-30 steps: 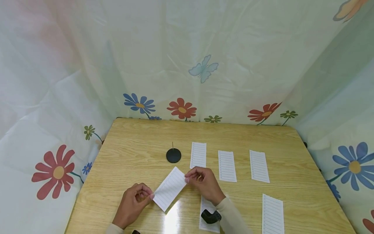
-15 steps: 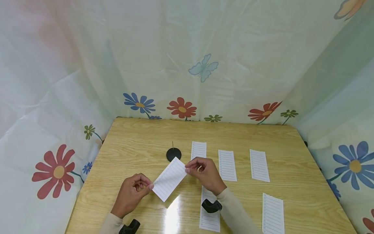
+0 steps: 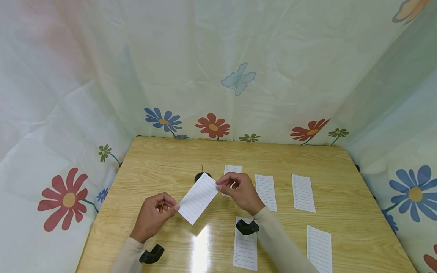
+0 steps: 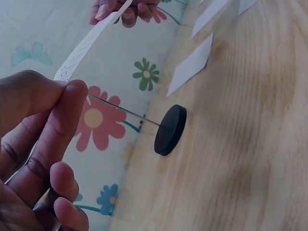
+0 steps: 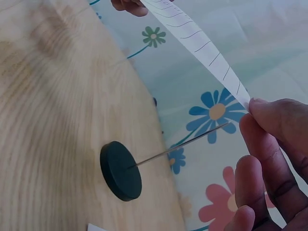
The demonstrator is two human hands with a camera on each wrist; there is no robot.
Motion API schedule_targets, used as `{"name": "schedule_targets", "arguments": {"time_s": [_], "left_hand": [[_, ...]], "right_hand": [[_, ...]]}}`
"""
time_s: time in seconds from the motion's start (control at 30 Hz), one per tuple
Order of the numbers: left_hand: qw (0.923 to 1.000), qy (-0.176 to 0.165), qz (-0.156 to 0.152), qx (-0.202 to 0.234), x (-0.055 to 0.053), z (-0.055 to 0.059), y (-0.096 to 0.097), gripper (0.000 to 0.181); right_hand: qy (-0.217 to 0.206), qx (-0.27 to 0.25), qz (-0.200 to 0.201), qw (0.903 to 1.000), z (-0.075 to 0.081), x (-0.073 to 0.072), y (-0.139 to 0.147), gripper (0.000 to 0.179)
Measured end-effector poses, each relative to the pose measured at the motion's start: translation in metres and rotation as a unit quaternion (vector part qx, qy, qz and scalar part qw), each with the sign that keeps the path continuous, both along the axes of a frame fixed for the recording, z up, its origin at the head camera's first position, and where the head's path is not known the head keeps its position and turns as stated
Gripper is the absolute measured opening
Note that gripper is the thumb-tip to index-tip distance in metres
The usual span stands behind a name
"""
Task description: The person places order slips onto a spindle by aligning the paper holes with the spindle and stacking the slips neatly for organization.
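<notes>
A lined white paper slip point(image 3: 198, 198) with small checkboxes is held up off the table between both hands. My left hand point(image 3: 155, 215) pinches its lower left corner between thumb and index finger. At the opposite corner my right hand point(image 3: 241, 192) pinches it the same way. Just beyond the slip stands a receipt spike, its round black base point(image 5: 120, 171) flat on the table and a thin metal spike point(image 4: 126, 111) pointing up. In the head view the slip's top corner overlaps the base. Both wrist views show the slip bowed slightly.
Several similar lined slips lie on the wooden table point(image 3: 164, 159): one behind the right hand point(image 3: 233, 168), others to the right, such as this slip point(image 3: 303, 193), and one slip point(image 3: 245, 250) under the right forearm. A flowered curtain point(image 3: 273, 94) surrounds the table.
Both hands have moved up and forward with the slip, bringing it from in front of the receipt spike to where it partly covers the base in the head view.
</notes>
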State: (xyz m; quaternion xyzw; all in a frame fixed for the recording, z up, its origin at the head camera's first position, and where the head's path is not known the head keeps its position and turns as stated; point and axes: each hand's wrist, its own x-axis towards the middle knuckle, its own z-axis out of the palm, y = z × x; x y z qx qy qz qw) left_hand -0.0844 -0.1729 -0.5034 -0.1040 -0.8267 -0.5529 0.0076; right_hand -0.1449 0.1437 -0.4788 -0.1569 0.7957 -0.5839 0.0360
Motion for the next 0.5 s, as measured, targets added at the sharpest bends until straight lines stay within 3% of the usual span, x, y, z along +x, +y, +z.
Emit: {"name": "schedule_targets", "arguments": {"time_s": [0.3,0.5], "left_hand": [[0.9999,-0.01,-0.002,0.008,-0.01,0.003,0.0,0.011],[0.9999,0.007,-0.011,0.009,-0.013,0.006,0.0,0.01]], "right_hand": [[0.001,-0.002,0.014,0.9999,0.007,-0.01,0.001,0.006],[0.002,0.004,0.024,0.9997,0.01,-0.014,0.001,0.008]]}}
